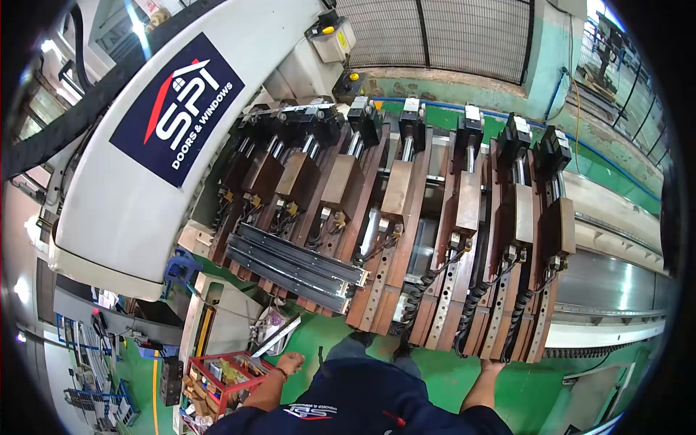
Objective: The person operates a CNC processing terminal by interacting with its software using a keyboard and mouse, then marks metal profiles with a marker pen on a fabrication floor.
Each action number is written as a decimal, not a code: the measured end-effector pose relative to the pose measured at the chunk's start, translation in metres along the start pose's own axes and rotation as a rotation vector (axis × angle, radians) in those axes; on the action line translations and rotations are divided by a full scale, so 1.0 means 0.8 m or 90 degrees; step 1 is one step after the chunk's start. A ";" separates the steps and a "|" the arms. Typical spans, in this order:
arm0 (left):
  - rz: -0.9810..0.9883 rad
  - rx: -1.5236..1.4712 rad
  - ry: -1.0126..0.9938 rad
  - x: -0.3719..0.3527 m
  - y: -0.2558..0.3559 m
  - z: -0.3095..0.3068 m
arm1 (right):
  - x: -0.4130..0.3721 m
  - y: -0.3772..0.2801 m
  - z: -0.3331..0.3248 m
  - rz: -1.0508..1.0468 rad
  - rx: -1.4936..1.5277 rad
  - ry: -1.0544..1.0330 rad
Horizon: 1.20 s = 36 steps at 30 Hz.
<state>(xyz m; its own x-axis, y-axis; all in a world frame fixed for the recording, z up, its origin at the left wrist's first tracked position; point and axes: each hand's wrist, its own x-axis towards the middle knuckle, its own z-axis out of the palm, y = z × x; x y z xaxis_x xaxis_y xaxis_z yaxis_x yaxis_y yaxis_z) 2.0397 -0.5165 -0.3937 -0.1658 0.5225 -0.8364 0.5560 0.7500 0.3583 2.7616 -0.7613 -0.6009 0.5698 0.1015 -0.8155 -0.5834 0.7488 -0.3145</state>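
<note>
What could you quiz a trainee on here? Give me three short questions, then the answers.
1. Which hand is at the near edge of the machine?
2. True or false: the dark profiles lie across the left part of the machine.
3. Fill in: the sign on the white housing reads "SPI ____ & Windows".

Key: 1. The right hand. 2. True. 3. Doors.

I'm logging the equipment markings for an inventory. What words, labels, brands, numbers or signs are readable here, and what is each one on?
"SPI": dark sign on the white machine housing.
"DOORS & WINDOWS": same sign, below it.
Print on the dark shirt: too small and blurred to read surely.
Yellow label on the box: too small.
</note>
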 end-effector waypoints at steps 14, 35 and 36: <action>-0.167 -0.148 -0.137 0.171 0.033 -0.073 | -0.259 -0.004 0.259 -0.959 -0.662 0.343; -0.141 -0.449 -0.001 0.133 -0.059 -0.078 | -0.510 0.995 0.888 -1.076 -1.407 -0.968; -0.126 -0.461 0.001 0.130 -0.061 -0.080 | -0.507 1.002 0.885 -1.043 -1.411 -0.953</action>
<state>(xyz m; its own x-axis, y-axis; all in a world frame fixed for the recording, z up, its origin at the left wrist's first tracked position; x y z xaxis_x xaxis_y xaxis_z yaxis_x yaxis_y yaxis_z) 1.9433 -0.4725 -0.4714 -0.2087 0.3496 -0.9134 -0.1592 0.9093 0.3844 2.4721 0.2614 -0.1782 0.0357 0.9882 0.1489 0.9900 -0.0146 -0.1406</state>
